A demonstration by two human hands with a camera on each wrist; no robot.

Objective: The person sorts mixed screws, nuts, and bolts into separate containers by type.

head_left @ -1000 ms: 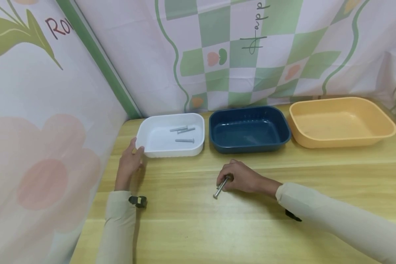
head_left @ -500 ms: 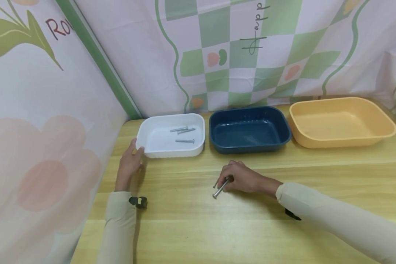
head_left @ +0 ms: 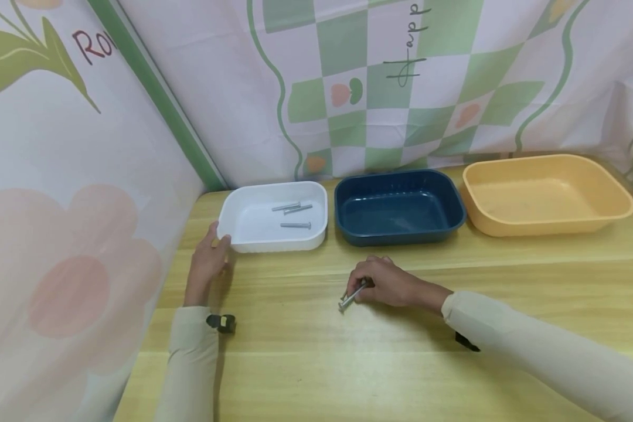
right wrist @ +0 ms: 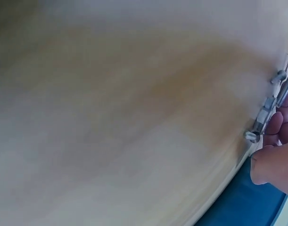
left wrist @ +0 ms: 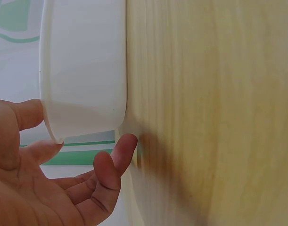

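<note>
At the front left corner of the white tray (head_left: 274, 246), my left hand (head_left: 208, 258) pinches the rim between thumb and finger. The left wrist view shows the thumb on the tray's rim (left wrist: 52, 129), with the other fingers loosely curled below. Three silvery bolts (head_left: 295, 225) lie inside that tray. Over the table in front of the blue tray, my right hand (head_left: 382, 282) holds several metal bolts (head_left: 352, 297) in its fingertips, heads pointing down and left. In the right wrist view these bolts (right wrist: 262, 117) appear bunched at the edge, partly hidden by the fingers.
Right of the white tray stands a dark blue tray (head_left: 401, 237), then a yellow tray (head_left: 548, 227), lined along the back of the wooden table (head_left: 295, 351). A patterned curtain (head_left: 343, 135) hangs behind them, and another cloth (head_left: 84, 234) covers the left side.
The bolts in my right hand have shifted slightly: a thin one stuck out apart half a second ago and now lies closer to the thicker one. My left hand has stayed put.
</note>
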